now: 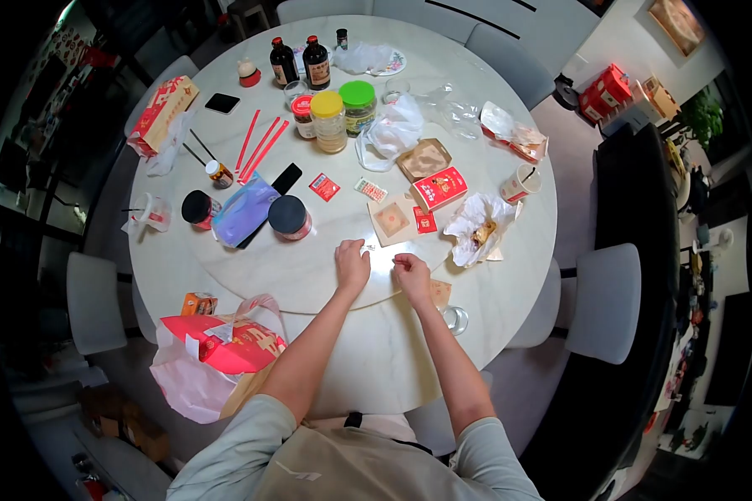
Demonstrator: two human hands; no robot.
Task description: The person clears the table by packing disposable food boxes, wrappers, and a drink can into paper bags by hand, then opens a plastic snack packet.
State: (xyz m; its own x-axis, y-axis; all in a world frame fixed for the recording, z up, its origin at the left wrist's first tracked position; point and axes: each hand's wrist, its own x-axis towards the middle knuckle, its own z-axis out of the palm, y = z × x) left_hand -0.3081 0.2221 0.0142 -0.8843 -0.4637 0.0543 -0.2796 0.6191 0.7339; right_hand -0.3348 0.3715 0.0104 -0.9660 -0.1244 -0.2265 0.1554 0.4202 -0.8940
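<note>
Over the near part of the round marble table, my left hand (353, 265) has its fingers curled together. A small white piece (368, 247) shows at its fingertips, too small to name. To its right, my right hand (412, 274) is closed in a pinch, and whatever it holds, if anything, is hidden. Just beyond the hands lie a flattened brown paper wrapper (390, 219) and a small red packet (424, 220). Close to the right forearm are a brown paper piece (439, 292) and a clear glass (454, 320).
A red-and-white bag (217, 355) sits at the near left edge. Left of the hands stand a dark-lidded jar (290, 219) and a purple pouch (244, 210). A crumpled food wrapper (476, 230) and a paper cup (520, 182) are at right. Bottles (317, 63) stand farther back.
</note>
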